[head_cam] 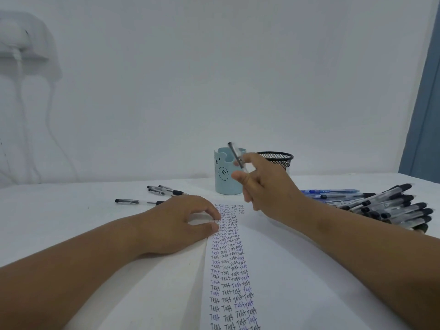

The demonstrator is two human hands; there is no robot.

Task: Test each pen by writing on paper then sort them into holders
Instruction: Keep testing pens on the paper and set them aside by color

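A plain pale wall point(214, 67) filled most of the view, evenly and softly lit. At its left hung a white fixture point(21, 41) with cords point(21, 96) trailing down. A blue curtain point(426, 110) ran down the right edge. Below lay a white tabletop point(71, 198).

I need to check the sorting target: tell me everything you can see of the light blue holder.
The light blue cylindrical pen holder stands upright on the white table, left of the black wire-mesh holder. It looks like matte plastic, with a bear face, small ears at the rim and a drawn circle. The right hand partly hides it. Its contents cannot be seen.
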